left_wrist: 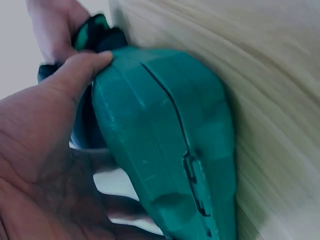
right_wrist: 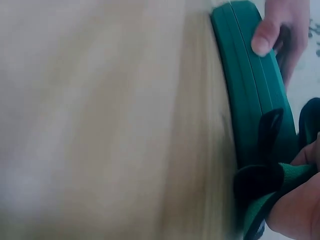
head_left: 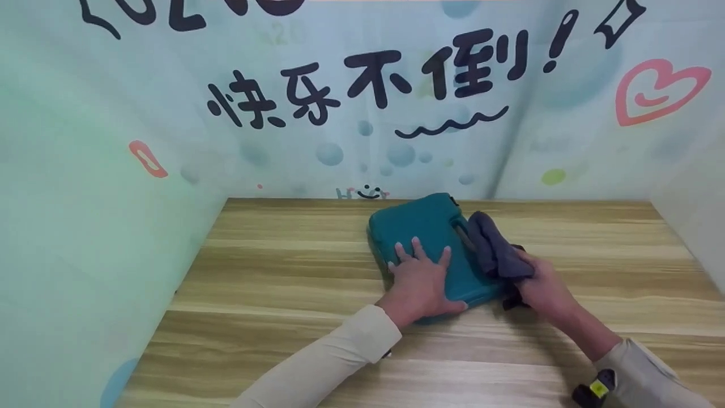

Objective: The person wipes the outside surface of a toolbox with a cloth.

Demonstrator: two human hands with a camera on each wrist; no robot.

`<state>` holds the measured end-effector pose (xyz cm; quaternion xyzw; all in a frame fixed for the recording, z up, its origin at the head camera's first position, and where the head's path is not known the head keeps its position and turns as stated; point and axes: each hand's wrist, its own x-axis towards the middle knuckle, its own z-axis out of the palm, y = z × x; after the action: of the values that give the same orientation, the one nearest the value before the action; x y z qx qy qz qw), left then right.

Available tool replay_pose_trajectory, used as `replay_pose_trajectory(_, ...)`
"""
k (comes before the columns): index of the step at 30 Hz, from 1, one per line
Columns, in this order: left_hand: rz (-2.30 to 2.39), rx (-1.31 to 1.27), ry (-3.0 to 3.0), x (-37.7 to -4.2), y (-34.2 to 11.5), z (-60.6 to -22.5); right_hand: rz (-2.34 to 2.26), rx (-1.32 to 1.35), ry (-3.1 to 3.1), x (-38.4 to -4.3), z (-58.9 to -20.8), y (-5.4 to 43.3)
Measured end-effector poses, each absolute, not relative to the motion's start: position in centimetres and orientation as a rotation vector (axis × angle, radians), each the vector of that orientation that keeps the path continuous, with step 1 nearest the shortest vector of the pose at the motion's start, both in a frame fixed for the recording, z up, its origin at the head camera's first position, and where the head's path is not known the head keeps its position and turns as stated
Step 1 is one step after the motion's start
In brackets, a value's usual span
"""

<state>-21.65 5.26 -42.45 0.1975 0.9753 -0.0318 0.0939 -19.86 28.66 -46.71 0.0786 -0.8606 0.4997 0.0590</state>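
From my distant seat I see the case [head_left: 422, 224] on the table [head_left: 272, 272], its long axis seemingly running near to far. My left hand [head_left: 419, 283] is nearer, fingers spread over its top; just right of the case, my right hand [head_left: 546, 289] grips a dark cloth [head_left: 493, 249].

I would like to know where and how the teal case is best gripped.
Probably by the handle on its right edge, coming from the right: its looped shape seems to leave a gap to reach through. The teal case lies broad face up. However, the dark cloth in the right hand appears to partly cover the handle.
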Motion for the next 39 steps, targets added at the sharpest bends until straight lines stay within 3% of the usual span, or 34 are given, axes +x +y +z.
replay_pose_trajectory(16, -0.299, 0.616, 2.856, -19.7, 7.3, -41.7, 1.402, 0.345, -2.603, -25.3, -46.1, 29.0)
replay_pose_trajectory(25, -0.306, 0.773, 2.778, -18.0, 7.8, -40.6, 1.393, 0.303, -2.596, -27.6, -46.3, 29.3)
replay_pose_trajectory(39, -0.083, 0.866, 2.623, -21.7, 4.1, -38.8, 1.428, 0.351, -2.629, -27.9, -46.6, 29.9)
